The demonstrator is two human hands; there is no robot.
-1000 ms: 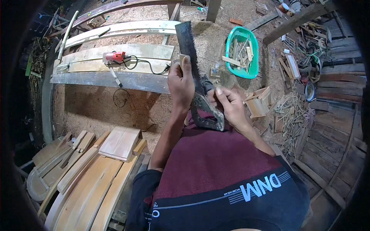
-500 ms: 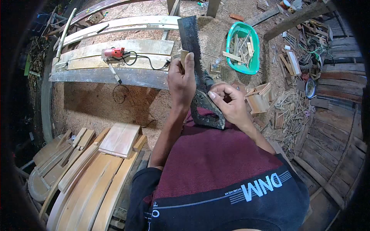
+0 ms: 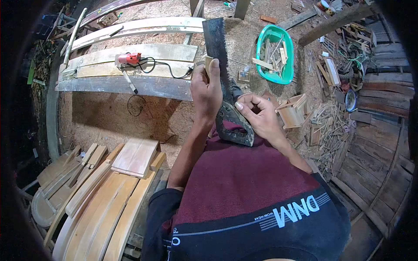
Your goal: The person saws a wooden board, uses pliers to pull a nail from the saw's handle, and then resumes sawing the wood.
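Observation:
A handsaw stands nearly upright in front of me, its toothed edge to the right and its dark handle against my lap. My left hand is closed around the blade's left side, with a small wooden piece under its thumb. Beside the lower teeth, close to the handle, my right hand makes a pinch with thumb and forefinger. Whatever sits in that pinch is too small or hidden to name.
Ahead on the left, a plank bench carries a red power tool with a black cord. A green tub of wood scraps stands ahead right. Shaped boards lie at lower left; a wooden box sits to the right.
The saw's upper end and my left hand have shifted very slightly to the right. My right hand keeps its pinch near the handle.

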